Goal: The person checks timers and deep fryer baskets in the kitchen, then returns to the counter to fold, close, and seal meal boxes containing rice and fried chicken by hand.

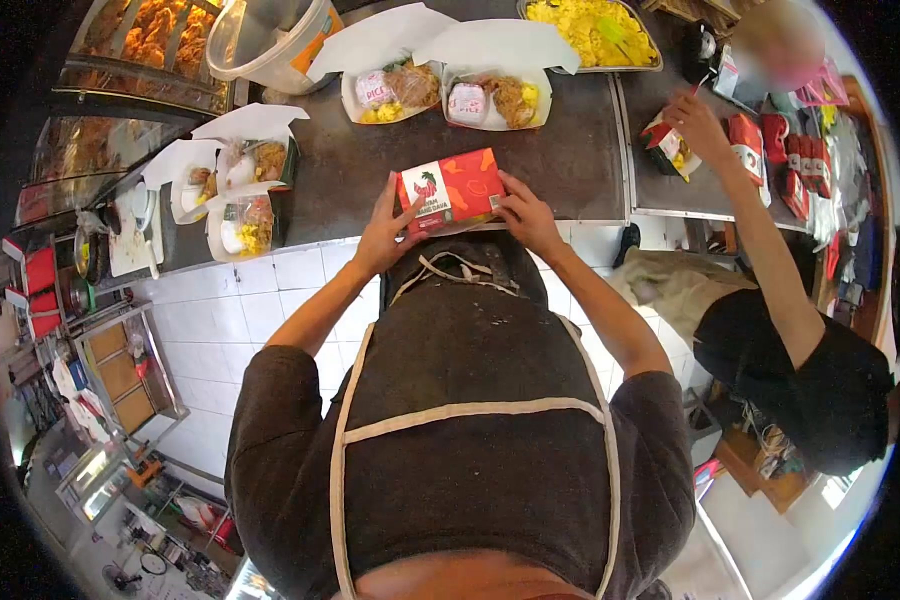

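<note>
Left hand (386,234), right hand (528,214) angled inward, clamped on red box (452,188) (one each end).

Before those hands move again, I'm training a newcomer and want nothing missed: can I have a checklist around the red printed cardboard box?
1. Bare left hand on the red printed cardboard box: ok, at its left end.
2. Bare right hand on the box: ok, at the opposite end.
3. Contents of that box: cannot tell, its walls hide them.
4. Raised white cardboard flaps on the two food boxes behind closed down: not ok, both stand open.
5. Co-worker's hand apart from the red box: ok, well to the right.
</note>
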`<state>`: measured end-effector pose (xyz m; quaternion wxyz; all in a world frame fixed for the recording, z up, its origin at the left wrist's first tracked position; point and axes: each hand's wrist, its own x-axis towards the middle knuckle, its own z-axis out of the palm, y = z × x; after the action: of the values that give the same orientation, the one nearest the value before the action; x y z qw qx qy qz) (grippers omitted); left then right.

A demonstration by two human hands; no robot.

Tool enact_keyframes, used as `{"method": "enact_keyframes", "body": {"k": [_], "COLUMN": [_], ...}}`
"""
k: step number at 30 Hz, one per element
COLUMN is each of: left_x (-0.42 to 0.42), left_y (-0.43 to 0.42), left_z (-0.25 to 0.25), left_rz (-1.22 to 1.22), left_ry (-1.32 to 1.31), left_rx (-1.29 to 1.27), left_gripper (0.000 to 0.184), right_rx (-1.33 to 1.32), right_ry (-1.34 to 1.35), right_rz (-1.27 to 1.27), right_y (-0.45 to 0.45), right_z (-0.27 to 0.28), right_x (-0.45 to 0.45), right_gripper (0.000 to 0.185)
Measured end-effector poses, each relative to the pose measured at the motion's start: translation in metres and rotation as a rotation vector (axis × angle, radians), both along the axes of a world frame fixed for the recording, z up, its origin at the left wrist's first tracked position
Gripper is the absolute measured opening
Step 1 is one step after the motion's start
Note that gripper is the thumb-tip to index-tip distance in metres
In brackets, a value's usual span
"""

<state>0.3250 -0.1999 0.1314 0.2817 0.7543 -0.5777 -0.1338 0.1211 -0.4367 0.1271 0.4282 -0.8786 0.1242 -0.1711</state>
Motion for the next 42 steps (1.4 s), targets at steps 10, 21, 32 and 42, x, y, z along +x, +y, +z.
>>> {"method": "enact_keyframes", "body": {"k": [10,21,32,42], "left_x": [-0.014,-0.035,0.023,0.223], "left_y": [-0.081,-0.111,0.038,0.297], "left_z": [0.012,0.011,0.059,-0.051], "left_rz": [0.121,0.181,0.420,1.379], "left_ry": [-0.233,-0.360,0.158,-0.304], "left_rx": [0.127,-0.072,-0.418,-0.491], "left_gripper": [0.072,0.076,0.040,0.034], "right_rx": [-0.150,-0.370,-0.148,0.249], "right_ry": [-0.016,-0.008,-0.232,0.164], "right_rz": [-0.035,-0.242,-0.260,0.062], "right_y": [-0.017,-0.011,0.108,0.307], "right_z": [-0.021,-0.005,0.076,-0.002], "right_x": [0.010,0.009,0.099,0.285], "right_gripper": [0.018,0.021,0.021,0.044]}}
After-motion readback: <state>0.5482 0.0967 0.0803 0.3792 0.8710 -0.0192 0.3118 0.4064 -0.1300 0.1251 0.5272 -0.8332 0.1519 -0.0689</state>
